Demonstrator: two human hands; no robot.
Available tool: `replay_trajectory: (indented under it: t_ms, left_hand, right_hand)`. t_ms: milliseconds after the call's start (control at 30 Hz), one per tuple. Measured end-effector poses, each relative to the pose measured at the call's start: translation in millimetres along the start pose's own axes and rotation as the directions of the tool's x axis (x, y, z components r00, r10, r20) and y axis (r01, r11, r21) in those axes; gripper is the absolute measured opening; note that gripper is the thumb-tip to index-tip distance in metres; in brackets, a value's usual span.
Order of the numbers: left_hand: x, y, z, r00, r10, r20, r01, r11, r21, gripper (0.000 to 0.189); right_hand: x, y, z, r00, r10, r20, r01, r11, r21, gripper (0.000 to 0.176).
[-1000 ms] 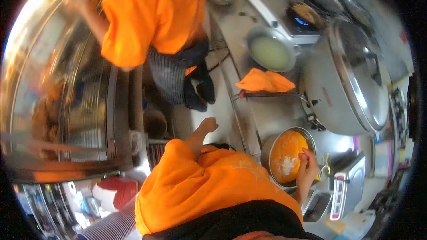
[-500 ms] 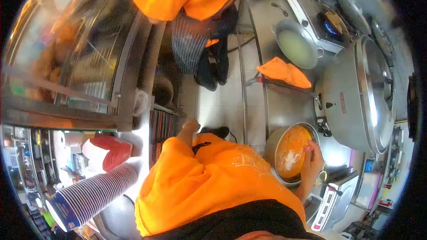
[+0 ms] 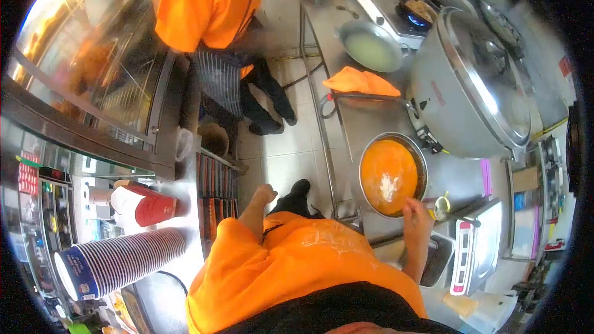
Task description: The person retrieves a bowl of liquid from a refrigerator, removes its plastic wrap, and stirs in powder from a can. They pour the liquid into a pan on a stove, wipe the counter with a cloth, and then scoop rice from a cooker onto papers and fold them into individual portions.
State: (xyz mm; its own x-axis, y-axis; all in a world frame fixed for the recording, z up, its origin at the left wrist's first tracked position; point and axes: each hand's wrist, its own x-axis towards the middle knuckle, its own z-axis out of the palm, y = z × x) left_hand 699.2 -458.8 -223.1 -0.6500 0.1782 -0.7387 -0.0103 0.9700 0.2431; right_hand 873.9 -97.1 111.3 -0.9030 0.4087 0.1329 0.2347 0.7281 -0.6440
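A round metal pot (image 3: 369, 195) stands on the steel counter, holding an orange mixture (image 3: 391, 158) with a heap of white powder (image 3: 388, 187) on it. My right hand (image 3: 417, 213) is at the pot's near right rim, fingers drawn together and curled. Whether they pinch the rim or something small cannot be made out. Well away from the counter, my left hand (image 3: 265, 193) is held out over the floor, its fingers curled closed with nothing visible in them.
A large grey cooker (image 3: 458, 93), an orange cloth (image 3: 361, 81) and a pan of pale liquid (image 3: 371, 49) are beyond the pot. A lit stove (image 3: 387, 9) is farther back. A white scale (image 3: 476, 250) lies nearby; stacked cups (image 3: 130, 260) are left. A co-worker (image 3: 210, 6) stands ahead.
My view has shifted. My right hand has moved from over the mixture to the pot's near rim. The white patch looks smaller and more heaped. The co-worker appears farther left.
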Motion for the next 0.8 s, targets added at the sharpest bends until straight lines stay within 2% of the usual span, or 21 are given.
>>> replay_trajectory:
  t_ms: [67,100,133,200,233,300,333,400,433,533,567,600,633,700,733,767,800]
  left_hand:
    - [3.8,-11.8,22.8,1.0,-0.002,-0.022,0.002,1.0,0.004,0.047]
    - [53.5,-52.3,71.4,0.993,0.116,0.002,-0.116,0.989,0.097,0.046]
    - [33.1,-46.8,65.5,0.994,0.108,0.007,-0.108,0.99,0.09,0.046]
    - [-8.6,-38.5,49.1,0.999,0.035,-0.007,-0.034,0.997,0.074,0.046]
    - [-23.0,-37.3,45.8,1.0,0.011,0.003,-0.011,0.998,0.056,0.046]
    - [-42.3,-45.7,43.7,0.992,0.122,0.013,-0.123,0.983,0.139,0.047]
    - [-44.0,-58.2,54.8,0.995,0.101,0.019,-0.102,0.987,0.127,0.047]
    - [-27.2,-92.1,88.7,0.957,0.201,-0.211,-0.232,0.963,-0.137,0.045]
    - [-21.5,-92.7,99.3,0.99,-0.045,-0.134,-0.037,0.836,-0.547,0.039]
    - [-45.5,-88.6,86.1,0.984,-0.119,-0.135,0.036,0.865,-0.501,0.036]
    - [-13.9,-112.9,117.2,0.988,-0.02,-0.152,-0.058,0.868,-0.493,0.031]
    - [-34.0,-99.0,93.5,0.994,0.011,-0.107,-0.034,0.975,-0.219,0.03]
    - [-63.1,-69.2,50.2,0.998,0.029,-0.056,-0.024,0.996,0.081,0.029]
    - [-58.3,-61.6,65.6,0.937,-0.267,-0.226,0.194,0.935,-0.297,0.033]
    - [-54.4,-62.3,76.9,0.931,-0.217,-0.292,0.143,0.956,-0.255,0.043]
    - [-42.6,-70.8,79.3,0.98,-0.132,-0.146,0.072,0.93,-0.36,0.047]
    - [-46.5,-63.8,69.3,0.968,-0.19,-0.162,0.103,0.895,-0.434,0.046]
  right_hand:
    - [-7.0,-3.6,2.1,0.998,-0.036,0.042,0.034,0.999,0.037,0.019]
    - [-8.6,-7.4,4.2,0.996,-0.05,0.077,0.049,0.999,0.006,0.017]
    - [-8.2,-14.0,8.3,0.995,-0.052,0.088,0.051,0.999,0.007,0.017]
    - [-2.3,-31.9,21.6,0.97,-0.191,0.148,0.176,0.978,0.108,0.017]
    - [3.8,-41.4,29.9,0.964,-0.199,0.177,0.18,0.977,0.116,0.017]
    - [24.0,-65.8,52.0,0.875,-0.396,0.279,0.356,0.916,0.184,0.017]
    - [35.4,-81.7,64.8,0.82,-0.48,0.312,0.426,0.875,0.229,0.016]
    - [57.6,-111.6,98.3,0.708,-0.617,0.343,0.522,0.785,0.334,0.014]
    - [67.6,-122.4,121.5,0.656,-0.673,0.343,0.551,0.737,0.391,0.013]
    - [92.3,-137.5,209.9,0.574,-0.659,0.486,0.435,0.748,0.501,0.01]
    - [99.1,-137.7,242.5,0.547,-0.63,0.552,0.374,0.773,0.512,0.009]
    - [105.4,-139.4,272.7,0.51,-0.577,0.638,0.325,0.816,0.478,0.009]
    - [112.6,-138.5,305.1,0.468,-0.522,0.713,0.28,0.853,0.441,0.01]
    - [118.6,-114.5,394.1,0.377,-0.429,0.821,0.273,0.899,0.344,0.013]
    - [120.5,-104.8,438.3,0.326,-0.283,0.902,0.289,0.938,0.19,0.016]
    - [122.0,-85.5,488.8,0.244,-0.251,0.937,0.345,0.925,0.158,0.019]
    - [116.3,-68.1,533.4,0.277,-0.244,0.929,0.41,0.905,0.115,0.022]
